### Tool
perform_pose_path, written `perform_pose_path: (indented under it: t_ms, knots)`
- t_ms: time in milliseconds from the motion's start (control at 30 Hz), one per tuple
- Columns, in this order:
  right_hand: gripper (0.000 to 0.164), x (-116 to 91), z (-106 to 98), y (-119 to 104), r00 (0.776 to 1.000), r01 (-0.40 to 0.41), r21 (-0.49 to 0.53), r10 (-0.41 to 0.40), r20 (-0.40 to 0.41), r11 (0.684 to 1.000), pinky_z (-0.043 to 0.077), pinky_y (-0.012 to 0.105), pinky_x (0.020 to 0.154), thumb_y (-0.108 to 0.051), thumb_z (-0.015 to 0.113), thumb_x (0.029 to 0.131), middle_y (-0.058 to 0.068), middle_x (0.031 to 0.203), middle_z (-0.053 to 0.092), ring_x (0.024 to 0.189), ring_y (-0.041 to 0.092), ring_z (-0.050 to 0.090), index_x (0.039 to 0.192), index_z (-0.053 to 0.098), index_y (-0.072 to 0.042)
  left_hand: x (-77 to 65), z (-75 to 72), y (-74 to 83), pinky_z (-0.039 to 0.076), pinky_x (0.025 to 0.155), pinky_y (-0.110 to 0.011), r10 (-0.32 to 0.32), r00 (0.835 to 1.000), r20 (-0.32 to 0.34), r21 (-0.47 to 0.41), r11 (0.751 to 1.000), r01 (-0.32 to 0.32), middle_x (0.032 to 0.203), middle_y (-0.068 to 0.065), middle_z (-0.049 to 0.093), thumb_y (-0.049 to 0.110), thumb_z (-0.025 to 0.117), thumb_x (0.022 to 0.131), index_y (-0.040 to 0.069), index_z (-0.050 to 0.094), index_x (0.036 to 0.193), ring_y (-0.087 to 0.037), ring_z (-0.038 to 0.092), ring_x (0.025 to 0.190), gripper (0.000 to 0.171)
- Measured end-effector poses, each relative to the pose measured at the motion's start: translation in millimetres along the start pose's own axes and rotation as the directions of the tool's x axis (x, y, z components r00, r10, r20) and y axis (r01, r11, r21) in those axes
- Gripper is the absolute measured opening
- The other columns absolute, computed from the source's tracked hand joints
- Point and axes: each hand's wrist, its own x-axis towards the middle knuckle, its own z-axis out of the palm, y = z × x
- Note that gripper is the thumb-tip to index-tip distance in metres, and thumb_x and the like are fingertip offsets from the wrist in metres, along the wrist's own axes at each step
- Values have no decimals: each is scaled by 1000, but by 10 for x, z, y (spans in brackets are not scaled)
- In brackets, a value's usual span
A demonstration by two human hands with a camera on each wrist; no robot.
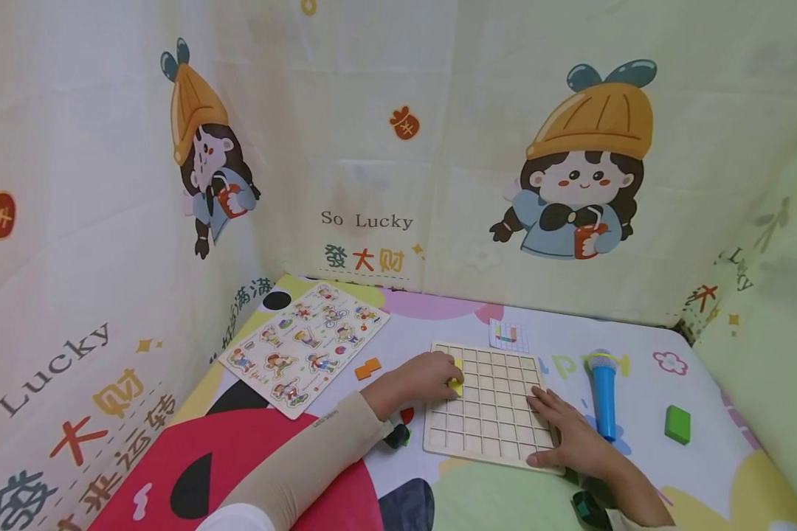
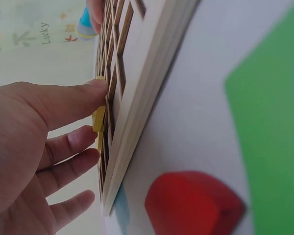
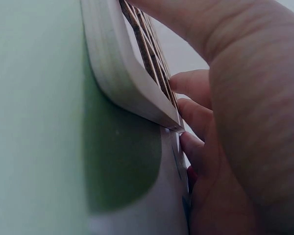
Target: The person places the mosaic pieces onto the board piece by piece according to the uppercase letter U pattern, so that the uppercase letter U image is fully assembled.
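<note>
A pale wooden grid board [image 1: 482,445] lies on the table in the head view, its square cells edged by raised strips. My left hand [image 1: 430,377] is over its left side, with thumb and fingers at a yellow block [image 2: 99,118] low on the grid. The thumb presses against the block in the left wrist view, and the other fingers sit just beyond it. Part of the yellow is hidden by the hand. My right hand [image 1: 574,434] rests spread on the board's right edge, with the thumb near the front corner.
A small card with a drawn pattern [image 1: 505,335] lies behind the board. Left are an orange block [image 1: 368,369] and a picture board [image 1: 305,350]. Rightward lie a blue toy microphone [image 1: 604,398] and a green block [image 1: 678,425]. A red block [image 2: 193,203] sits near the left wrist.
</note>
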Motion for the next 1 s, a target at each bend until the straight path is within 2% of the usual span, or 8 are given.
perform_pose_path:
  t_ms: [500, 1000]
  knots:
    - [108, 1, -6, 5, 1000, 19, 10, -19, 2, 1000, 17, 71, 100, -60, 80, 66, 16, 157, 24, 141, 47, 13, 148, 39, -3, -2, 21, 12, 42, 82, -24, 4, 1000, 6, -14, 1000, -4, 99, 11, 58, 34, 70, 90, 23, 72, 116, -7, 47, 88, 28]
    - [108, -1, -11, -5, 1000, 21, 3, -21, 2, 1000, 18, 71, 100, -61, 79, 66, 16, 157, 24, 140, 48, 14, 148, 39, -3, -18, 14, 24, 42, 85, -25, 6, 1000, 13, -1, 1000, -6, 102, 10, 59, 34, 71, 89, 24, 71, 117, -8, 49, 91, 30]
